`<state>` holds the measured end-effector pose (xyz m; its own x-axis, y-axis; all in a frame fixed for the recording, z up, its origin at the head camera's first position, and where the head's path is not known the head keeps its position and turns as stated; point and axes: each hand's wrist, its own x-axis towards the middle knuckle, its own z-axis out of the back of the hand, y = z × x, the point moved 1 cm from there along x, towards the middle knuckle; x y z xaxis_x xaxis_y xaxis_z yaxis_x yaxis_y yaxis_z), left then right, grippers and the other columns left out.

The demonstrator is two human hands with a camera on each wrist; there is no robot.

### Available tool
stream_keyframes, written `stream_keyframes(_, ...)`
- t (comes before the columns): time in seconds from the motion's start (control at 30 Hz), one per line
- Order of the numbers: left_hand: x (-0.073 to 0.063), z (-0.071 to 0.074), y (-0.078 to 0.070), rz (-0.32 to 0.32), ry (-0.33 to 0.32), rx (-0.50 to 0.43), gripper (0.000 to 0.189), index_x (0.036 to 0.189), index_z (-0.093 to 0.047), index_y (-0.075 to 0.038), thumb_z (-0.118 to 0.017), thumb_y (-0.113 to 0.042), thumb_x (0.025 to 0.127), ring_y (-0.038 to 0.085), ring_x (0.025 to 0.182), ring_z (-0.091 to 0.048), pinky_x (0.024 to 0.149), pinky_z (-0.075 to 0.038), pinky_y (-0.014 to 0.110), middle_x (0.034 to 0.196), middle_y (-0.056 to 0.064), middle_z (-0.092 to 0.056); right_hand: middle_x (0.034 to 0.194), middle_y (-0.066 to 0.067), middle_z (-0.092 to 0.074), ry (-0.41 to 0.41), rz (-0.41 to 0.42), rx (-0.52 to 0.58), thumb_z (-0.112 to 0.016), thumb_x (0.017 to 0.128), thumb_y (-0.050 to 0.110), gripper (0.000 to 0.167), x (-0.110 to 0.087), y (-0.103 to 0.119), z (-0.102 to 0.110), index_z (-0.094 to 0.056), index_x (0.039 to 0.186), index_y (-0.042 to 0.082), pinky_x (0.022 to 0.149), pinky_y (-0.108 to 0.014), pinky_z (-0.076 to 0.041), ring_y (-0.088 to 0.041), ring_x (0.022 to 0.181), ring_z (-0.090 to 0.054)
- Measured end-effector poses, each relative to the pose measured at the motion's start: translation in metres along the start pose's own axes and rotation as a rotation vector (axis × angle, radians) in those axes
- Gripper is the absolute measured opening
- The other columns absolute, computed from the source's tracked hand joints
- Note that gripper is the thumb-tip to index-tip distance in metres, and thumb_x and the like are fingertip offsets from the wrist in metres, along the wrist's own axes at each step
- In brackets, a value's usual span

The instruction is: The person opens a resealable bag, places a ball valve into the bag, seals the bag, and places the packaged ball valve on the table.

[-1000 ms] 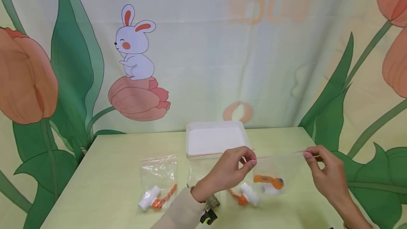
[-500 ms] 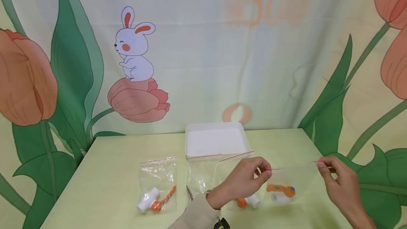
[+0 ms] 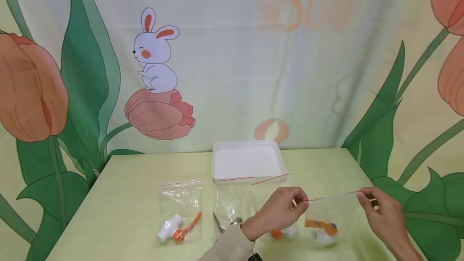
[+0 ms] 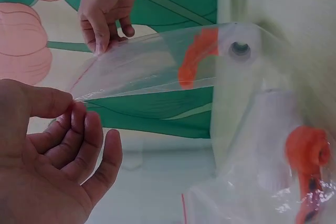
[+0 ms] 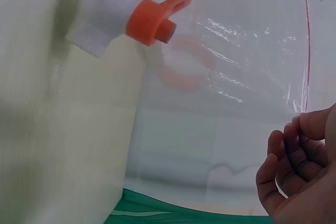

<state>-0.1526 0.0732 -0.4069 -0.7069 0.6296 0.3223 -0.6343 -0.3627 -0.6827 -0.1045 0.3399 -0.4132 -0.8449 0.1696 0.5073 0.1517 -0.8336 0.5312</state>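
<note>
Between both hands a clear zip-lock bag (image 3: 342, 208) is stretched by its red-lined top edge. My left hand (image 3: 280, 210) pinches one top corner with thumb and forefinger. At the other corner my right hand (image 3: 388, 216) pinches in the same way; its remaining fingers are loosely bent in the right wrist view. Low in the bag lies a white plastic valve (image 5: 110, 14) with an orange handle (image 5: 147, 22). In the left wrist view the valve's round opening shows, and the bag's bottom is close over the table.
A white tray (image 3: 250, 160) stands at the back. In front lie a bag (image 3: 179, 196) with a white and orange valve, a bag (image 3: 230, 196) with metal parts, and another valve bag (image 3: 262, 190) partly behind my left forearm. A printed curtain (image 3: 232, 71) hangs behind the table.
Both hands have moved right and down toward the table, keeping their pinch on the zip-lock bag. The metal parts' bag has come into fuller view beside the left forearm.
</note>
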Motion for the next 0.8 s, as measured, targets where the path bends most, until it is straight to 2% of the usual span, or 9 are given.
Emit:
stream_keyframes(0.13, 0.004, -0.001, 0.009, 0.025, -0.005, 0.022, 0.011, 0.091, -0.067, -0.013, -0.059, -0.015, 0.097, -0.006, 0.064, -0.051, 0.061, -0.042, 0.008, 0.081, -0.007, -0.067, 0.083, -0.004, -0.07, -0.01, 0.024, -0.013, -0.063, 0.096, 0.02, 0.012, 0.006, -0.007, -0.01, -0.069, 0.096, 0.01, 0.057, -0.013, -0.044, 0.015, 0.071, -0.05)
stream_keyframes(0.33, 0.012, 0.002, 0.02, 0.015, -0.05, 0.107, 0.009, 0.09, -0.068, -0.013, -0.061, -0.014, 0.095, -0.005, 0.07, -0.055, 0.064, -0.042, 0.009, 0.082, -0.006, -0.068, 0.082, -0.004, -0.071, -0.043, 0.096, -0.009, -0.067, 0.093, 0.015, 0.007, 0.019, -0.008, -0.021, -0.071, 0.094, 0.009, 0.059, -0.008, -0.041, 0.016, 0.074, -0.048)
stream_keyframes(0.5, 0.019, 0.005, 0.029, 0.025, -0.077, 0.166, 0.008, 0.09, -0.068, -0.014, -0.062, -0.014, 0.095, -0.002, 0.071, -0.058, 0.068, -0.044, 0.01, 0.081, -0.006, -0.068, 0.082, -0.005, -0.072, -0.051, 0.118, -0.024, -0.069, 0.092, 0.015, 0.007, 0.03, -0.011, -0.03, -0.071, 0.093, 0.008, 0.059, -0.008, -0.04, 0.015, 0.073, -0.047)
stream_keyframes(0.8, 0.033, 0.006, 0.041, 0.105, -0.098, 0.248, 0.006, 0.09, -0.068, -0.014, -0.063, -0.015, 0.094, 0.002, 0.072, -0.058, 0.064, -0.043, 0.012, 0.082, -0.006, -0.068, 0.081, -0.007, -0.07, -0.054, 0.149, -0.045, -0.07, 0.09, 0.012, 0.007, 0.047, -0.019, -0.048, -0.072, 0.094, 0.006, 0.058, -0.017, -0.043, -0.001, 0.071, -0.053)
